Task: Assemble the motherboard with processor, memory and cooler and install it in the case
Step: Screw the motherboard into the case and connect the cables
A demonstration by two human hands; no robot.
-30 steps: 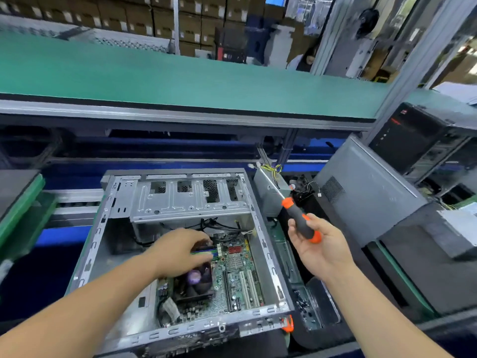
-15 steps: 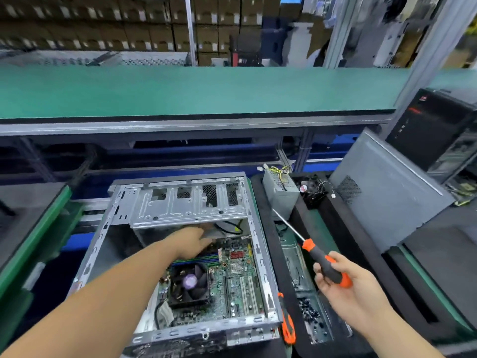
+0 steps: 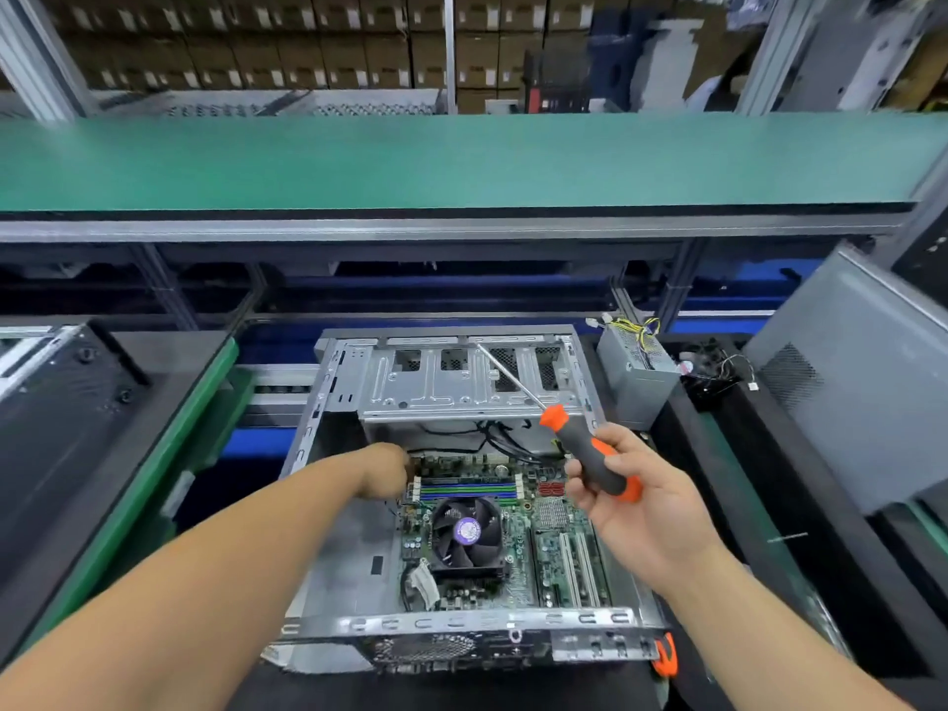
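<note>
An open grey metal case lies on its side in front of me. Inside it sits the green motherboard, carrying a black cooler fan and green and blue memory slots. My left hand reaches into the case and touches the board's far left corner. Its fingertips are hidden behind the hand. My right hand grips the black and orange screwdriver above the board's right side. The shaft points up and left across the drive cage.
A grey power supply with yellow wires stands right of the case, beside a tangle of cables. A grey side panel leans at the right. Another orange tool lies by the case's near right corner. A green shelf runs overhead. A black case sits left.
My right hand has carried the screwdriver leftward, from beside the case to over the motherboard. My left hand has slid from above the cooler to the board's far left corner.
</note>
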